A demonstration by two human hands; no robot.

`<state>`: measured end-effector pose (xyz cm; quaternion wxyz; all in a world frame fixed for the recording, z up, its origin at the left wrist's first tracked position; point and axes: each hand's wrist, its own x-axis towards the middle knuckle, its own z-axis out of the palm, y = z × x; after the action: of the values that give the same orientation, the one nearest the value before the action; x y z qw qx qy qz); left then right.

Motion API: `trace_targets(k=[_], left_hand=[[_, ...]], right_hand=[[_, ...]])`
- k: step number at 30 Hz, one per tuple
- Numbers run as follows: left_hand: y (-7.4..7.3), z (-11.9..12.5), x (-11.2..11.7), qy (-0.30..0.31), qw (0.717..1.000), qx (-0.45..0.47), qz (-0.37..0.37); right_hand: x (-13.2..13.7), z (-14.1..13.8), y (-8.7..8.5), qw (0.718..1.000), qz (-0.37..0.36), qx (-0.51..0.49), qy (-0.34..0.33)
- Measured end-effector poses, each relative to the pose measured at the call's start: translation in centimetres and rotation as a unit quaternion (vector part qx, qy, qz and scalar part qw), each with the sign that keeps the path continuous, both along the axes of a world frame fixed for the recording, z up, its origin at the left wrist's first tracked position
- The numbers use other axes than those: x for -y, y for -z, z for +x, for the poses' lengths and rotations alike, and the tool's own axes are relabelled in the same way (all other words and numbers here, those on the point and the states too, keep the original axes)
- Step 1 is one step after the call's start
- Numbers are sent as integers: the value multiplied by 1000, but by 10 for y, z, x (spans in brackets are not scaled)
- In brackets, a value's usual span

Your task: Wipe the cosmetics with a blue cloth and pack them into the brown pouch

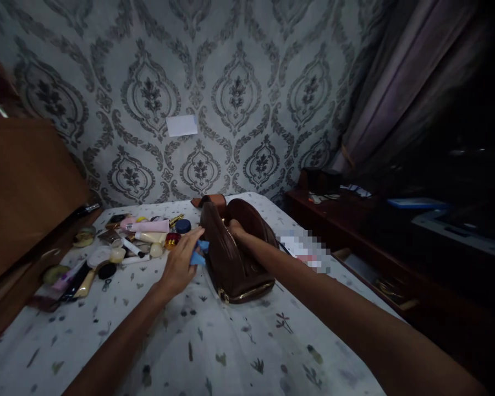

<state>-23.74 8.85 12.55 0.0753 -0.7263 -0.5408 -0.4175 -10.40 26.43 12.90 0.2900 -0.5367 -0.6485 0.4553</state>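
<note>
A brown leather bag (231,258) with gold trim lies on the white flower-print bedsheet (214,346) at the middle. My left hand (181,264) is beside the bag's left side, fingers closed on a small blue thing (198,254) that looks like a cloth or packet. My right hand (236,228) reaches across and rests on the top opening of the bag, its fingers curled at the rim and partly hidden.
Several cosmetics, tubes and small jars (127,242) are scattered on the sheet at the left. A wooden headboard (20,192) stands at the far left. A dark wooden side table (355,231) with an open drawer runs along the right. Patterned wall behind.
</note>
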Motion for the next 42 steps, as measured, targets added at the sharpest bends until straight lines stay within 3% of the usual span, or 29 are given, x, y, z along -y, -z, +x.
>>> trace_targets(k=[5,8,11,13,14,16,19,22,26,28,35,42], left_hand=[[21,-48,18,-169,983,-48,-60],[22,-69,22,-253,957,-105,-96],[19,-78,17,-283,933,-161,-151],[17,-79,9,-278,927,-181,-174],[17,-78,4,-270,928,-186,-179],[16,-76,-4,-251,930,-195,-185],[13,-73,-11,-220,933,-210,-191],[10,-69,-7,-204,937,-215,-183],[13,-69,4,-192,959,-161,-133],[21,-70,8,-190,964,-147,-117],[50,-73,16,-163,974,-99,-124],[46,-80,13,-154,977,94,-110]], right_hand=[[9,13,-24,1000,0,-21,6],[24,24,-46,997,52,-58,6],[56,36,-64,983,157,-96,-8],[88,41,-67,922,359,-132,-63],[105,42,-66,889,422,-148,-99],[138,39,-57,839,484,-157,-195],[172,26,-31,802,472,-96,-353],[180,7,0,836,413,-77,-354],[170,-16,35,911,303,-57,-273],[166,-23,47,933,259,-45,-246],[162,-25,60,949,211,-63,-225],[164,-21,60,946,204,-64,-244]])
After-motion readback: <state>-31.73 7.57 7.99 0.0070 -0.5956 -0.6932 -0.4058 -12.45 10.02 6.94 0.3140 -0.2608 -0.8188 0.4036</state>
